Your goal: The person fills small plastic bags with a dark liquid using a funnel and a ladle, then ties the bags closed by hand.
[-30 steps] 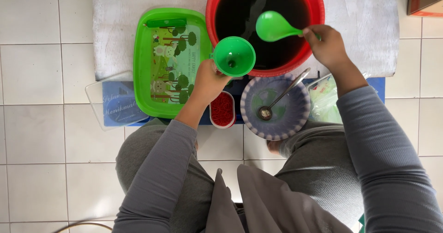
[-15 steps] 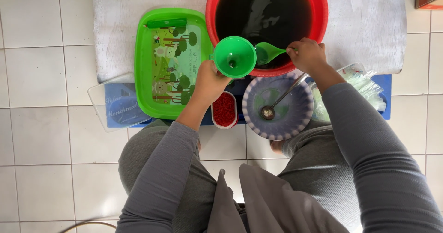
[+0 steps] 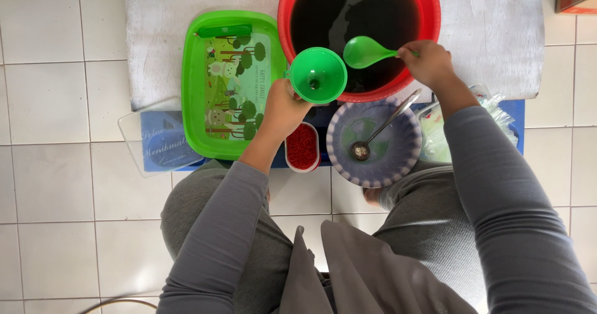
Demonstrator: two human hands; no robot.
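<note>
The left hand point(image 3: 283, 106) grips a green funnel point(image 3: 318, 74) at the near rim of the red basin point(image 3: 429, 15), full of dark liquid. The right hand point(image 3: 426, 62) pinches a green ladle point(image 3: 362, 51) above it.

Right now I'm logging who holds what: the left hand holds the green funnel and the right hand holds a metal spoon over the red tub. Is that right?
Not quite. In the head view the right hand holds a green ladle, not a metal spoon; the metal spoon lies in the bowl. The left hand does hold the green funnel, and the ladle is over the red tub.
</note>
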